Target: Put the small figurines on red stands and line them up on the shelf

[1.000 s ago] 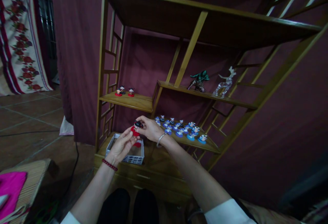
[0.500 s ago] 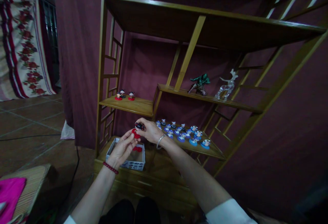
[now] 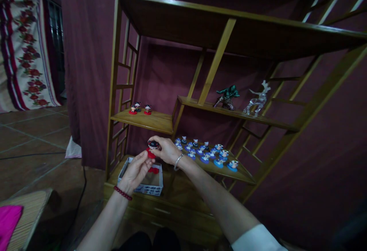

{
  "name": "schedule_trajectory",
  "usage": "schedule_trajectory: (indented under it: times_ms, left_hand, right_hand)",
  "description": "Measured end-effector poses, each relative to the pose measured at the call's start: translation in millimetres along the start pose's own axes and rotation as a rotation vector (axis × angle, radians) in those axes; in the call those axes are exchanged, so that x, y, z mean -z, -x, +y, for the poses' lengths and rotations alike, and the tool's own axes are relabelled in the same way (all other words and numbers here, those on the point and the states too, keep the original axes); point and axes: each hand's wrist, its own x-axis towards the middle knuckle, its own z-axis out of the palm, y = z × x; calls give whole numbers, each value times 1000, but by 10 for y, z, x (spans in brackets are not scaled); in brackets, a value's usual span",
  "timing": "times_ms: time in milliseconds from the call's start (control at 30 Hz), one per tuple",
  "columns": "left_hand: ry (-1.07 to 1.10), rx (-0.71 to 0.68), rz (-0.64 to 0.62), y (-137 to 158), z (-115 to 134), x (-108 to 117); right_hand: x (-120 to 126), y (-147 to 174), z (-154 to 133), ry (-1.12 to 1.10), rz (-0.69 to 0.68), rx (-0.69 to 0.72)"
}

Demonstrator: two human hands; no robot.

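Note:
Both hands hold one small figurine (image 3: 153,145) with black hair and a red round base, above an open box. My left hand (image 3: 137,170), with a red bead bracelet, pinches the red base (image 3: 150,153). From the other side, my right hand (image 3: 168,149), with a silver bangle, grips the figurine's body, its fingers partly covering it. Below, the white patterned box (image 3: 149,189) stands on the cabinet's lower ledge with a red piece (image 3: 153,170) inside. Three similar figurines (image 3: 147,109) stand on the small left shelf (image 3: 157,121).
Several blue- and purple-based figurines (image 3: 205,157) stand in rows on the lower right shelf (image 3: 241,175). Above them are a green-caped statuette (image 3: 228,97) and a clear deer (image 3: 257,100). A slatted bench (image 3: 34,209) with pink cloth (image 3: 10,220) is at lower left.
Both hands keep hold of the figurine, which has tilted slightly so that more of its face shows. The camera view has shifted a little.

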Motion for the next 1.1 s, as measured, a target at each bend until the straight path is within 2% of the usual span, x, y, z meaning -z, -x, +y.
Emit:
schedule_trajectory:
  times_ms: [267, 433, 600, 800, 1100]
  left_hand:
    - [46, 40, 117, 40, 41, 30]
    - [56, 31, 124, 17, 120, -5]
    - [40, -1, 117, -6, 213, 29]
    - [6, 2, 80, -26, 291, 66]
    - [33, 8, 130, -88, 365, 77]
  right_hand:
    - [-47, -69, -13, -1, -50, 56]
    - [-44, -145, -36, -15, -48, 46]
    - [-51, -219, -26, -138, -129, -35]
    - [-93, -312, 24, -221, -100, -68]
    - [-131, -378, 50, -410, -146, -192]
